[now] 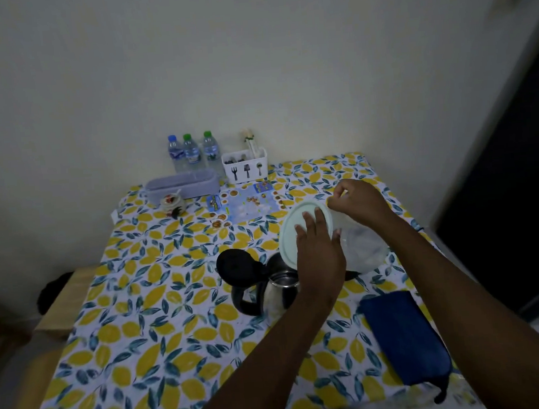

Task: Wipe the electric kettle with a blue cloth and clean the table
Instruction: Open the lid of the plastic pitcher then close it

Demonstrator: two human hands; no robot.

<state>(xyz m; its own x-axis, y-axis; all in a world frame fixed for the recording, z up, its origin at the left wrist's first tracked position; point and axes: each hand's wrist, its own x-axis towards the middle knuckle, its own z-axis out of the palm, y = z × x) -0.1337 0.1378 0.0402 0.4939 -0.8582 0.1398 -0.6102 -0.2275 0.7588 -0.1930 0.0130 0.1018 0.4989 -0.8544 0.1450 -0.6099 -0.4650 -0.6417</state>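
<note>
The electric kettle, steel with a black handle, stands mid-table with its black lid flipped open. Just behind it is a clear plastic container with a pale round lid tilted up on edge. My left hand lies over that lid, fingers on its face and thumb behind its edge. My right hand pinches the container's far rim. The blue cloth lies folded on the lemon-print table, at the near right, apart from both hands.
Against the back wall stand three water bottles, a white cutlery holder and a grey oblong basket. A small jar and a printed sheet lie in front. A wooden bench sits left, a dark door right.
</note>
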